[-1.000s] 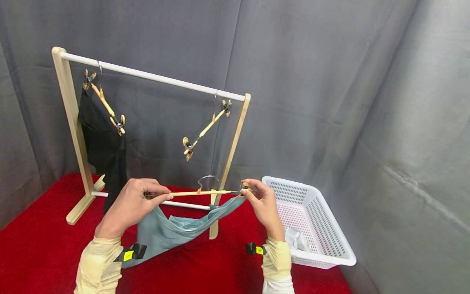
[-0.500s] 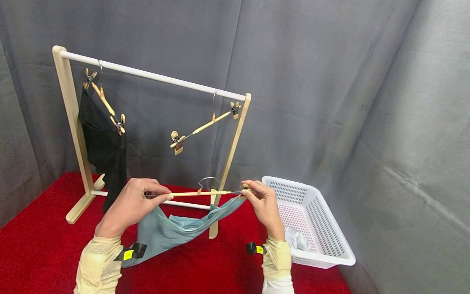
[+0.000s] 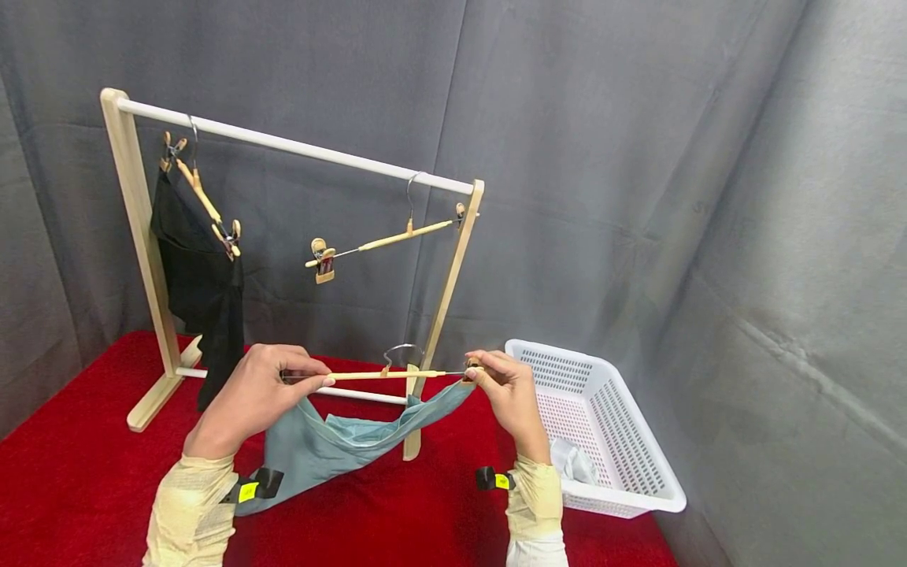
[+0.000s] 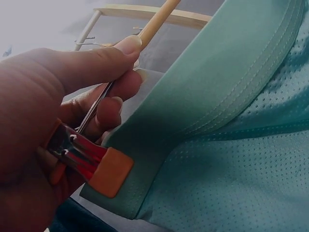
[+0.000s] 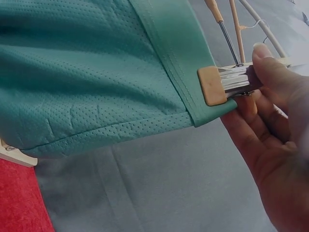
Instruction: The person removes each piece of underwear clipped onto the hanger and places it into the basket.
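Observation:
A wooden clip hanger point(image 3: 386, 375) is held level between both hands, its metal hook pointing up. From its clips droops a teal garment point(image 3: 312, 449) of perforated fabric with a stitched waistband. My left hand point(image 3: 258, 390) pinches the hanger's left end between thumb and fingers; in the left wrist view the clip point(image 4: 112, 173) there bites the waistband's corner. My right hand point(image 3: 509, 398) pinches the right-hand clip, thumb on one side and fingers behind. The right wrist view shows this clip point(image 5: 211, 87) closed over the other end of the waistband.
Behind the hands stands a rack with a white rail point(image 3: 298, 148). A black garment point(image 3: 198, 268) hangs from a hanger at its left, and a bare clip hanger point(image 3: 397, 238) at its right. A white basket point(image 3: 638, 425) with pale cloth point(image 3: 572, 461) sits right on the red cloth point(image 3: 439, 512).
On the rail, the bare hanger has turned, its left clip swinging left and up and its right clip passing behind the rack's post. Both hands and the teal garment have barely moved.

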`<state>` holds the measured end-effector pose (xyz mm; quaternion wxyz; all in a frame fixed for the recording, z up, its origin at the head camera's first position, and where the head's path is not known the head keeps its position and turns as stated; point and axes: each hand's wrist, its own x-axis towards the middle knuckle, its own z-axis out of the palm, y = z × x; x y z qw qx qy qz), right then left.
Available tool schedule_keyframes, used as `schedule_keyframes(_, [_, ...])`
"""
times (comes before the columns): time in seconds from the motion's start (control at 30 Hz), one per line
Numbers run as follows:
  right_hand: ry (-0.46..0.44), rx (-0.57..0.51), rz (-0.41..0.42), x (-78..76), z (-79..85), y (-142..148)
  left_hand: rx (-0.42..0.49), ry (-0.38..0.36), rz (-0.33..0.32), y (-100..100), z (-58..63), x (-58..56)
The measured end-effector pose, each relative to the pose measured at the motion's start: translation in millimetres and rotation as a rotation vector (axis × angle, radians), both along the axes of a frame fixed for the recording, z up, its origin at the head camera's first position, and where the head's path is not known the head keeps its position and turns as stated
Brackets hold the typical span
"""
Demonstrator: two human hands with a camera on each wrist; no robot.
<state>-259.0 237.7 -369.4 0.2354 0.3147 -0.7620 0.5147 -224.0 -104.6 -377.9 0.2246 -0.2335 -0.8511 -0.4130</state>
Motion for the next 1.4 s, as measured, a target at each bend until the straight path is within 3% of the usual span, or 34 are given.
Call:
schedule_keyframes(0.53, [0.023, 0.014, -0.026, 1.9, -0.1, 2.5, -0.007, -0.009, -0.006, 0.3, 0.7, 0.7])
schedule_keyframes(1.07, [-0.037, 0.035, -0.019, -0.2, 0.7, 3.4, -0.001, -0.022, 0.000, 2.5, -1.2, -0.3])
schedule_keyframes(1.27, [-0.033, 0.035, -0.055, -0.3, 1.5, 1.3, 0.003, -0.012, -0.005, 7.7, -3.3, -2.5])
schedule_keyframes(1.4, [0.038, 0.091, -0.141, 4.2, 5.4, -2.4, 0.009, 0.008, -0.005, 9.6, -4.6, -3.2])
